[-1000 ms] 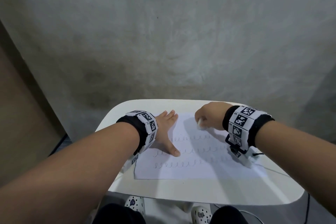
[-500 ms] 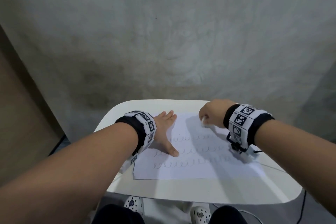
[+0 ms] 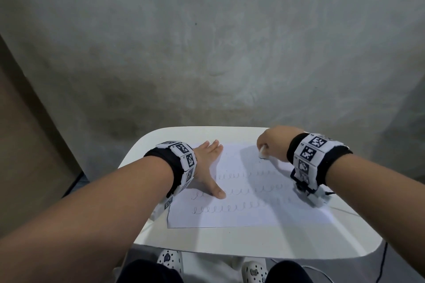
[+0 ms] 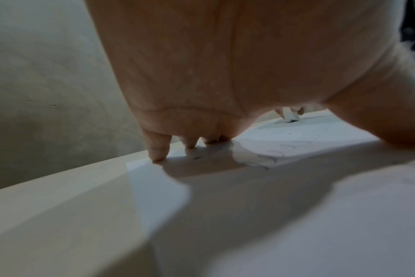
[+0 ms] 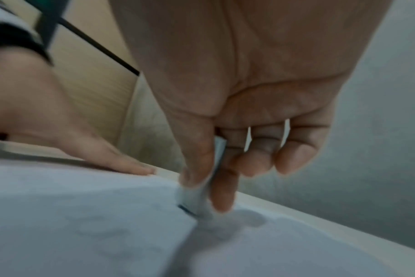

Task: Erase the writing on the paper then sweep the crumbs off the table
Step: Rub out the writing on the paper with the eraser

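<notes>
With the right hand (image 3: 273, 142) now shifted rightward along the top of the paper (image 3: 241, 216) on the counter (image 3: 230, 241), fingers pinching the eraser (image 3: 262, 153), three looped lines remain below, left hand (image 3: 208, 167) flat, pinning the sheet.

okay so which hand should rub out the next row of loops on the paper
Right. The right hand already pinches the small white eraser just above the top row of pencil loops. The left hand lies flat, pressing the white paper sheet down on the white table.
</notes>
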`<state>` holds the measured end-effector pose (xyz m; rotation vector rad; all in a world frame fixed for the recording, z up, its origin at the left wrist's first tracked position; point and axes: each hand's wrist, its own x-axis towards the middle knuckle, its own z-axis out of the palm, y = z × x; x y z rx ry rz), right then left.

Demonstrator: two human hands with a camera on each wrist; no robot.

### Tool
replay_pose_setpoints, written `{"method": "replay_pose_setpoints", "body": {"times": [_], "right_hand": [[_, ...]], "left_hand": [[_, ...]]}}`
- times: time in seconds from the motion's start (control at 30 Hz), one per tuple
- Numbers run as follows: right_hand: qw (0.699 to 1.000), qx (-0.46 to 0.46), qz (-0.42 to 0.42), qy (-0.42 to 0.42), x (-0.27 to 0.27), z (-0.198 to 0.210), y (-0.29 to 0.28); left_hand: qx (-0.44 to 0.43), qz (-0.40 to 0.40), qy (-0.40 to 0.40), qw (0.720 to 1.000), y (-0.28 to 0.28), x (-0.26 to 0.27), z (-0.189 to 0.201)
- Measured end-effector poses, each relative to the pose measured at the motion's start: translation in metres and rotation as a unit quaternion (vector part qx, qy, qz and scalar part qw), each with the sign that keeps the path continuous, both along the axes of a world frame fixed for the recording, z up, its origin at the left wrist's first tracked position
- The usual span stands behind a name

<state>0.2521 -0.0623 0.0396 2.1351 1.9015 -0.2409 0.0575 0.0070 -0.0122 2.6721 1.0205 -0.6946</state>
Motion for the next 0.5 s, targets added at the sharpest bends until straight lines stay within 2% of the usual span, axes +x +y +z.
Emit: {"method": "replay_pose_setpoints", "body": {"times": [0.07,0.13,0.23,0.33,0.43,0.5], "right_hand": [[0.999,-0.012,0.024,0.023,-0.005,-0.005,-0.001],[0.999,-0.009,0.004,0.038,0.003,-0.006,0.002],[1.000,0.003,-0.004,-0.014,0.003,-0.003,0.002],[0.999,-0.016,0.030,0.012,-0.003,-0.005,-0.002],[0.999,-0.009,-0.028,0.022,0.012,0.001,-0.001],[1.000,0.001,-0.025,0.009,0.009,0.001,-0.003]], "left_hand": [[0.001,-0.001,-0.003,1.000,0.002,0.000,-0.001],[0.001,-0.002,-0.001,1.000,0.002,0.000,-0.002],[0.000,-0.002,0.001,1.000,0.003,0.001,-0.003],[0.001,-0.002,0.002,1.000,0.004,0.001,-0.003],[0.002,0.000,-0.002,1.000,0.005,0.001,-0.006],[0.001,-0.003,-0.004,1.000,0.006,0.000,-0.007]]}}
